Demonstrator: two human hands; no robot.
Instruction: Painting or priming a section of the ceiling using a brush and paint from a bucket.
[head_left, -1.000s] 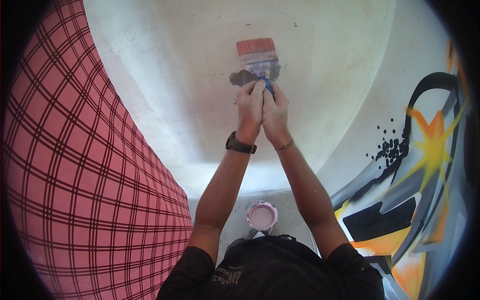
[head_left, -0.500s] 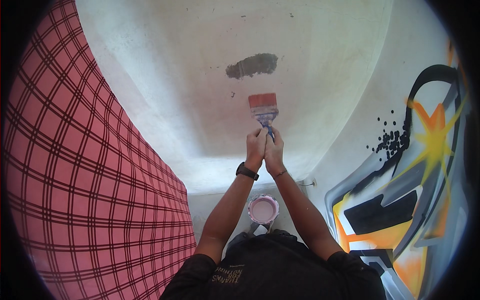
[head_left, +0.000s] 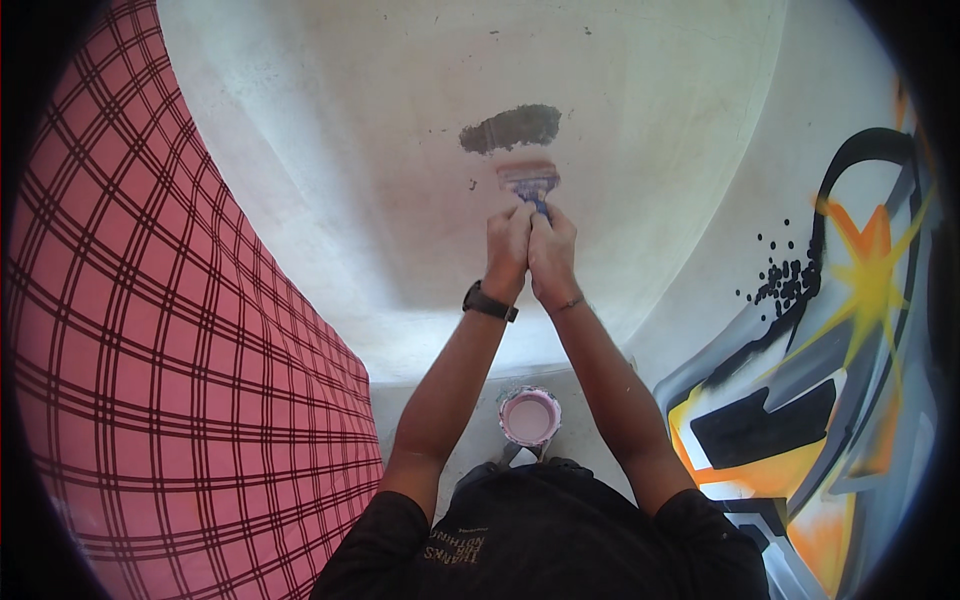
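Note:
Both my hands grip one wide paintbrush (head_left: 529,179) by its blue handle, arms stretched forward. My left hand (head_left: 508,243), below a dark wristwatch, is closed around the handle's left side. Pressed against it, my right hand (head_left: 553,250) wraps the handle from the right. The reddish bristles, blurred by motion, are at the pale wall (head_left: 380,150), just below a dark grey patch (head_left: 512,128). Whether the bristle tips touch the wall is hard to tell. Between my forearms, lower down, stands a round bucket (head_left: 530,416) of pale pink paint.
On the left hangs a pink curtain (head_left: 190,350) with a dark checked pattern. The right-hand wall carries a black, yellow and orange mural (head_left: 790,400). The grey floor (head_left: 470,420) shows around the bucket.
Both hands have moved upward with the paintbrush, bringing it closer to the dark grey patch. The bristles now look shorter and blurred.

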